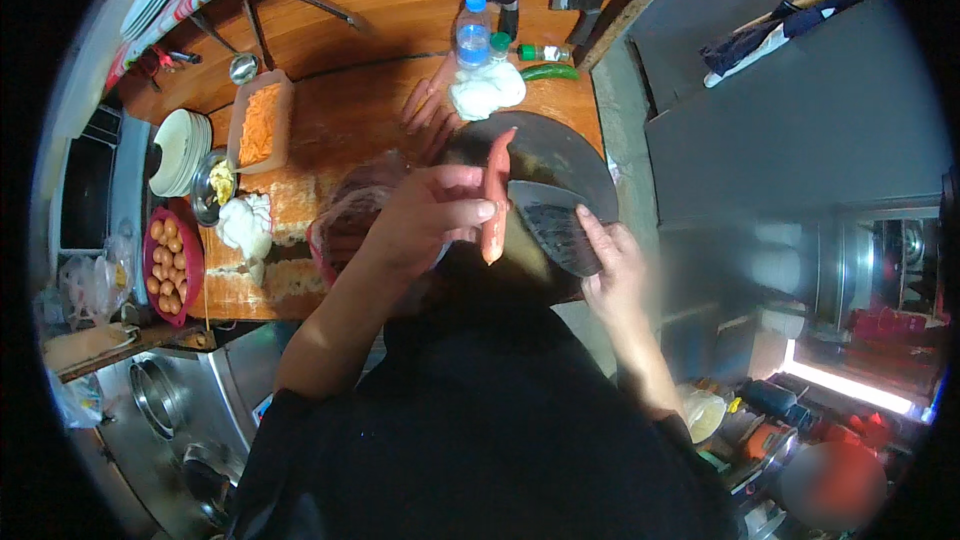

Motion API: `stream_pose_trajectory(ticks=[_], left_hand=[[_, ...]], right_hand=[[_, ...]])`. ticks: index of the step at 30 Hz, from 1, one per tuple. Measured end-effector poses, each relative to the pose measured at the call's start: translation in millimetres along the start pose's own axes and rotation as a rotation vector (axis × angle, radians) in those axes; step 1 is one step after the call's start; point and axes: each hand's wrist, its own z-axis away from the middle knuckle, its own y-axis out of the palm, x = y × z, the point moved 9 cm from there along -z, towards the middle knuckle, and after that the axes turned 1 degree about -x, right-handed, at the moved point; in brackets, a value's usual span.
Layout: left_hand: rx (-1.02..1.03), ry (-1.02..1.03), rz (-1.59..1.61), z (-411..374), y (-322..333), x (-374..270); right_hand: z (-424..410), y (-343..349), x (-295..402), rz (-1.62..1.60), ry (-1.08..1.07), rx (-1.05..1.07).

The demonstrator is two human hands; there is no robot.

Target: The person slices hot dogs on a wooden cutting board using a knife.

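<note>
My left hand (442,214) pinches a reddish sausage (497,191) between thumb and fingers, raised above a round dark chopping board (566,139). In my right hand (616,251) is a broad dark-bladed knife (559,229), its blade over the board and close to the sausage. The handle is hidden in my grip. Several more sausages (426,105) lie on the wooden table beyond the board. A clear plastic bag (349,199) with reddish contents sits partly hidden behind my left forearm.
A white cloth (487,90), a water bottle (472,34) and a green cucumber-like vegetable (551,72) lie past the board. Leftward are a tub (282,105) of shredded carrot, stacked bowls (174,154) and a basket (197,270) of eggs. A wall (735,150) rises at right.
</note>
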Motion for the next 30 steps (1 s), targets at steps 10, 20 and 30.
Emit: stream_pose_trajectory(ticks=[10,20,30], left_hand=[[-0.021,0.036,0.149,6.2,1.5,-1.9],[-0.094,0.105,0.256,19.4,-25.8,-16.9],[0.099,0.295,-1.372,66.9,-72.1,-30.2]], right_hand=[[5.0,6.2,8.0,0.014,-0.136,0.086],[0.6,14.0,4.3,0.123,-0.178,0.214],[26.1,22.8,-48.2,0.015,0.098,0.155]])
